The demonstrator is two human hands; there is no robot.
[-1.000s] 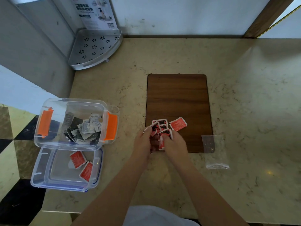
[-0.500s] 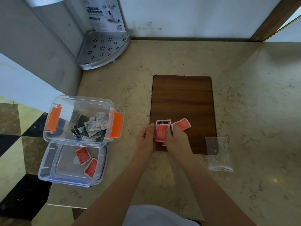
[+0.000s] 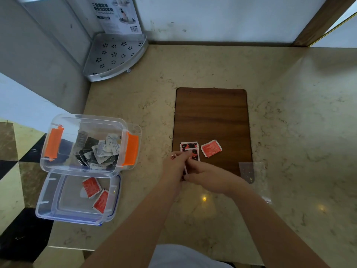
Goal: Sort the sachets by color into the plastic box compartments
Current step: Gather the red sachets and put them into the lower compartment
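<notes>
My left hand (image 3: 174, 165) and my right hand (image 3: 207, 176) meet at the near left corner of the brown wooden board (image 3: 211, 117), pressing a thin stack of red sachets (image 3: 185, 171) edge-on between them. Two red-and-black sachets (image 3: 190, 148) lie on the board just beyond my fingers, and one red sachet (image 3: 211, 148) lies to their right. At the left, a clear box with orange clips (image 3: 63, 161) holds several black and white sachets (image 3: 98, 151). In front of it a clear blue-rimmed box (image 3: 48, 207) holds two red sachets (image 3: 95, 192).
An empty clear plastic bag (image 3: 255, 178) lies at the board's near right corner. A white perforated corner shelf (image 3: 116, 57) stands at the back left against the wall. The counter edge drops to a tiled floor (image 3: 17, 190) at the left.
My hands have gathered the spread red sachets into a stack and turned it on edge, drawing it toward me. The view has shifted slightly right.
</notes>
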